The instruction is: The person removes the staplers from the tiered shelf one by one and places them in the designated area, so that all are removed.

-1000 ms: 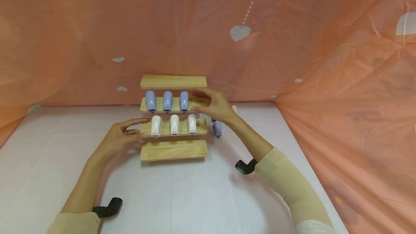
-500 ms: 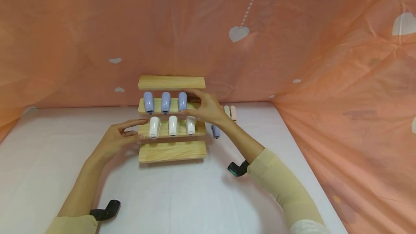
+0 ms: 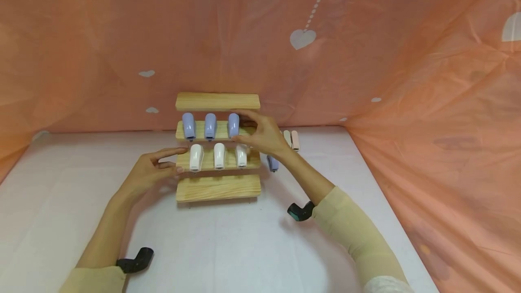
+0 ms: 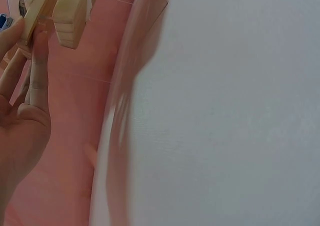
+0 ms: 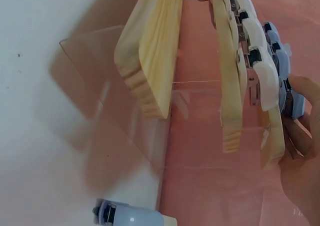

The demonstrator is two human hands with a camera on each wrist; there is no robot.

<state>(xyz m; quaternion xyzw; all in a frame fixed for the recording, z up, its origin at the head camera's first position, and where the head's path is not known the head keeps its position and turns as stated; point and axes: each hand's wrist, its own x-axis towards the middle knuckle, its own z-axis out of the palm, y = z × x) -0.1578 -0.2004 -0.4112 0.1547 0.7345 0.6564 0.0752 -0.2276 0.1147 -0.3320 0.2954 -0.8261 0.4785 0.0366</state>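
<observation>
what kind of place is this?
Probably a makeshift tabletop booth, indoors by the look of it: an orange heart-print curtain hangs behind and beside a white table, on which stands a small tiered wooden rack of staplers.

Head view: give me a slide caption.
Right hand holds the rightmost lavender stapler on a wooden shelf; left hand grips the shelf below, bearing three white staplers.

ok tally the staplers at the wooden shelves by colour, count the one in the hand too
White staplers: 3
Light purple staplers: 3, including the one in the right hand
Total: 6
</observation>
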